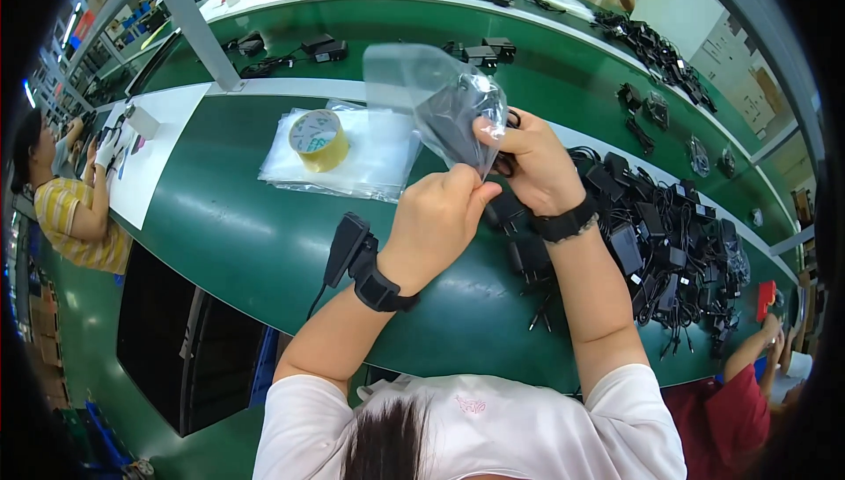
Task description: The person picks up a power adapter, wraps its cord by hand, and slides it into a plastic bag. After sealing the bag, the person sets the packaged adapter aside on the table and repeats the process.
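Observation:
A clear plastic bag [396, 75] is held up over the green bench, with a black power adapter [453, 115] showing through its film. My left hand [440, 216] is closed, pinching the bag's lower edge between thumb and fingers. From the right, my right hand [539, 163] grips the adapter and its looped black cable at the mouth of the bag; its thumb lies on the film. Some fingers of both hands are hidden. Left of the bag, a stack of flat clear bags [374, 159] carries a roll of yellowish tape [319, 141].
A large heap of black adapters with cables [656, 242] covers the bench's right side. Beyond a white ledge, a green belt [563, 84] carries more adapters, some bagged. A metal post [189, 18] stands at the far left. Co-workers sit left, right and across.

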{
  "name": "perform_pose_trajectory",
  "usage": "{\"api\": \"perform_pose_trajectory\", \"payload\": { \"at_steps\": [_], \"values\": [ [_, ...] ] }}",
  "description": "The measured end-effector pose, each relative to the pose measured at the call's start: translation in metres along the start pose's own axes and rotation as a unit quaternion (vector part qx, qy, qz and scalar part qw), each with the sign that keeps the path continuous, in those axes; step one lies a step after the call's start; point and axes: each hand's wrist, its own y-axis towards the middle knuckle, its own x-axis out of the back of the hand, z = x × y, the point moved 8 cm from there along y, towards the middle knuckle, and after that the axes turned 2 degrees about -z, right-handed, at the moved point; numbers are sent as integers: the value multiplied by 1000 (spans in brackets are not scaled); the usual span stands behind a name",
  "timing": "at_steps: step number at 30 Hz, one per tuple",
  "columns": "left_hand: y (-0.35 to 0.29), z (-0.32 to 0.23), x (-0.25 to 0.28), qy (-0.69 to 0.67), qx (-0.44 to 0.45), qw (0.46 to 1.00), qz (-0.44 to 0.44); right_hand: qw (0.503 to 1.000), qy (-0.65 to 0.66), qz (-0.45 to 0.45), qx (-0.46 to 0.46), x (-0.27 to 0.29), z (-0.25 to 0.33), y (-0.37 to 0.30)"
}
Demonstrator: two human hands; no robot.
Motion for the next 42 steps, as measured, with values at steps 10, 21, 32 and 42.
{"api": "perform_pose_trajectory", "payload": {
  "at_steps": [10, 21, 32, 42],
  "values": [
    [11, -8, -21, 0, -45, 998, 36, 955, 241, -81, 152, 18, 1, 4],
    [15, -4, -1, -113, 54, 990, -63, 981, -117, 5, 155, -2, 8, 15],
    [1, 98, -15, -550, 357, 753, -58, 990, -107, 15, 90, -37, -31, 12],
    [-29, 109, -16, -534, 346, 761, -127, 977, -99, 48, 185, -32, -50, 29]
  ]
}}
